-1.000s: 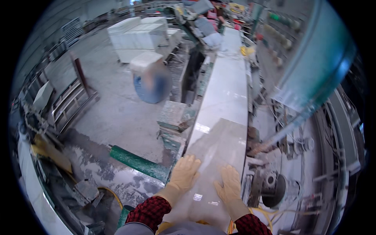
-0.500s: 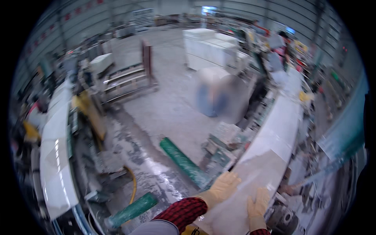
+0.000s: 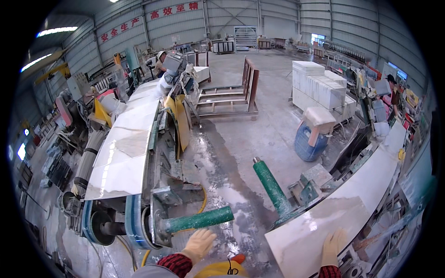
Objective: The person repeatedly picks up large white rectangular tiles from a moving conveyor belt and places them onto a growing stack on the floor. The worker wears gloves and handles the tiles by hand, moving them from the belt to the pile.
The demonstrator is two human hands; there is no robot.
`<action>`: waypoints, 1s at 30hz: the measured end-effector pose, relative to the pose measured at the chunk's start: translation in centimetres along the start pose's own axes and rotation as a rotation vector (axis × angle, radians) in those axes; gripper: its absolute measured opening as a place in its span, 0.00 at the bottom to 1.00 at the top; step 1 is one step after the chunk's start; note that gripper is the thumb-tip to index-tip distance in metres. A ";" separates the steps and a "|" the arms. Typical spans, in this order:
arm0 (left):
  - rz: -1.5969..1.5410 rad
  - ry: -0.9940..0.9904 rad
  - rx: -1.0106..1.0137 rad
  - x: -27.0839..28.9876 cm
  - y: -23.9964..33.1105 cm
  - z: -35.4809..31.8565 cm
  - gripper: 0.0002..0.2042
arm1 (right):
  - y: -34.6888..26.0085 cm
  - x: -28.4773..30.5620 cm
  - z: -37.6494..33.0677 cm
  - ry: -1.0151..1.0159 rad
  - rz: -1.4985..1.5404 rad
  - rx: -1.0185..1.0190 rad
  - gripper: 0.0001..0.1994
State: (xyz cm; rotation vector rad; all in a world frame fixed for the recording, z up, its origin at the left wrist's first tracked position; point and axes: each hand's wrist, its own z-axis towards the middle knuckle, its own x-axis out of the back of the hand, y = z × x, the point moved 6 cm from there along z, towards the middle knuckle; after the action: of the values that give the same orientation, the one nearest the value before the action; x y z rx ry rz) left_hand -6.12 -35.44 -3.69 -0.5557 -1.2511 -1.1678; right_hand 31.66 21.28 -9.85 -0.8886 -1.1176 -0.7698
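A pale marble slab (image 3: 320, 227) lies on the conveyor line at the lower right. My right hand (image 3: 333, 248), in a cream glove, rests flat on its near end with fingers spread. My left hand (image 3: 199, 244), also gloved, is off the slab and hangs open in the air just below a green roller (image 3: 200, 219) that sticks out from the machine on the left. Both sleeves are red-and-black plaid. Neither hand grips anything.
A second line on the left carries white slabs (image 3: 121, 157). Another green roller (image 3: 272, 187) slants up beside my slab. The wet concrete floor (image 3: 232, 153) lies between the lines. A blue barrel (image 3: 309, 141), stacked white blocks (image 3: 320, 85), a wooden rack (image 3: 232, 92) and a distant person (image 3: 160, 62) stand beyond.
My view has swung far to the left, from the slab line toward the hall and the left machine. My left hand has come off the slab; my right hand stays on it.
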 end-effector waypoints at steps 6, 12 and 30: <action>0.169 -0.123 0.637 -0.5 -1.7 -23.9 0.14 | -17.6 1.4 -9.4 -0.001 0.285 0.456 0.38; -0.036 -0.015 0.890 -5.1 0.5 -33.1 0.19 | -28.5 2.9 -12.4 0.199 0.272 0.730 0.27; -0.416 -0.168 1.143 -7.6 -8.1 -43.5 0.22 | -10.3 7.0 -19.7 -0.077 0.053 0.430 0.23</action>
State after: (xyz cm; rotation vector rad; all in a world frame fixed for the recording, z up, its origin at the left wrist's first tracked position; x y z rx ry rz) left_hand 6.16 -72.76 -25.36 0.4889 -1.9717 -0.5469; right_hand 32.74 -1.43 -4.67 -0.5849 -1.2620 -0.4286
